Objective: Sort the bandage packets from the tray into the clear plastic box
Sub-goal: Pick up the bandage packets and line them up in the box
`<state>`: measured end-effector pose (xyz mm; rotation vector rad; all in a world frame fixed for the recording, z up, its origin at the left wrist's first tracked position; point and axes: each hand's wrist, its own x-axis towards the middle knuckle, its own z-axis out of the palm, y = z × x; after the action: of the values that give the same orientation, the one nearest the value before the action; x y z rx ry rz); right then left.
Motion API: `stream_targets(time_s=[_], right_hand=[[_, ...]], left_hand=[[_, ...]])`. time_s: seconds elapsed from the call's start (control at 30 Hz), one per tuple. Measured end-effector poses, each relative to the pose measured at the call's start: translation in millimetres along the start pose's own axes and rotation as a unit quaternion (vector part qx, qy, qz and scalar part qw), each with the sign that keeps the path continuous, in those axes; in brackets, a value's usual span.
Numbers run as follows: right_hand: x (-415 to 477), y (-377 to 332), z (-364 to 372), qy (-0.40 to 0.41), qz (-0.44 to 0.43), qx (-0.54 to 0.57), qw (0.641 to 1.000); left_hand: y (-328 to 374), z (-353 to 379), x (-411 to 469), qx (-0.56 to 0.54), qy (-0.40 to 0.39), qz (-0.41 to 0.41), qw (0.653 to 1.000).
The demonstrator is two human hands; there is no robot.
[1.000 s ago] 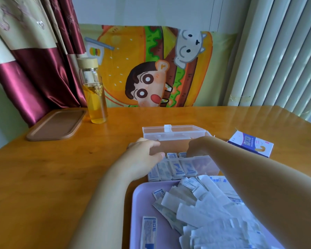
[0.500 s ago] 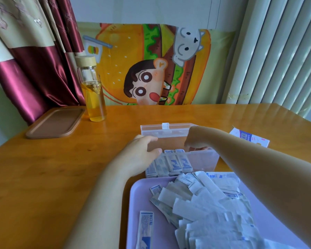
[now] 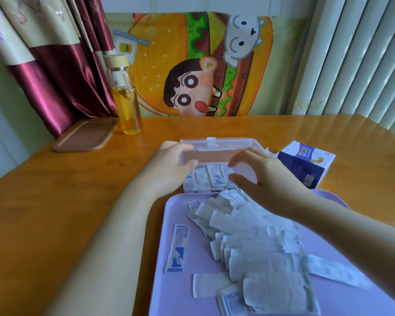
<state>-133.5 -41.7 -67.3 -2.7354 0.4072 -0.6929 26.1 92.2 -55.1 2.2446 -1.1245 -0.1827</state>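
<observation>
Clear plastic box [image 3: 217,153] sits on table [image 3: 55,201] just past far edge of lilac tray [image 3: 160,281], lid tipped up at back.

L hand [image 3: 169,172] grips box's L end, thumb on front wall, fingers behind. R hand [image 3: 267,179] at box's R front, thumb and forefinger apart in an open curve, nothing seen held; can't tell if tips touch the wall.

Bandage packets [image 3: 205,179] stand in a row inside box. Loose pile [image 3: 255,242] mid-tray; one single packet [image 3: 177,249] lies apart nr tray's L edge.

Blue print on packets, too small to read. Blue/white carton [image 3: 306,165] just R of box, lettering blurred.

Broad run of tabletop shows L of forearm, up to brown tray [image 3: 84,135] and bottle [image 3: 126,99] at far L edge.
</observation>
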Motion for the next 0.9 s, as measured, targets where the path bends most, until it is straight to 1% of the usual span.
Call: stream_targets(time_s=[0.1,0.2,0.27,0.33,0.4,0.47,0.53,0.63,0.7,0.73,0.77,0.83,0.87,0.9], right_hand=[[-27,-14,3,-0.119,-0.041,0.008,0.992],[-52,-24,6,-0.186,-0.118,-0.008,0.975],[-65,-29,5,-0.210,-0.147,-0.002,0.966],[-75,-33,2,-0.218,-0.163,-0.014,0.962],[-81,-34,-4,-0.230,-0.158,-0.032,0.960],[-88,-33,-11,-0.249,-0.141,-0.040,0.957],[-94,-31,-21,-0.263,-0.115,-0.050,0.957],[-100,-21,-40,-0.293,-0.056,-0.084,0.951],[-103,-10,-54,-0.309,-0.021,-0.107,0.945],[-104,-5,-60,-0.321,-0.005,-0.118,0.940],[-106,0,-65,-0.335,0.012,-0.129,0.933],[-111,9,-71,-0.362,0.047,-0.159,0.917],[-112,13,-71,-0.366,0.060,-0.178,0.911],[-114,17,-72,-0.362,0.069,-0.195,0.909]], left_hand=[[-5,4,-28,0.101,0.047,-0.029,0.993],[-6,16,-57,0.199,0.027,-0.018,0.980],[-5,24,-70,0.245,-0.009,-0.002,0.970],[-6,30,-79,0.273,-0.076,-0.016,0.959],[-5,34,-83,0.303,-0.141,-0.031,0.942],[-2,40,-86,0.329,-0.179,-0.032,0.927],[-1,45,-87,0.328,-0.189,-0.031,0.925],[1,47,-90,0.325,-0.184,-0.032,0.927],[8,46,-94,0.332,-0.161,-0.012,0.929],[13,46,-96,0.316,-0.136,0.007,0.939],[18,45,-100,0.283,-0.106,0.034,0.953],[34,45,-108,0.165,-0.058,0.117,0.978],[42,47,-111,0.113,-0.054,0.161,0.979],[51,49,-115,0.076,-0.082,0.190,0.975]])
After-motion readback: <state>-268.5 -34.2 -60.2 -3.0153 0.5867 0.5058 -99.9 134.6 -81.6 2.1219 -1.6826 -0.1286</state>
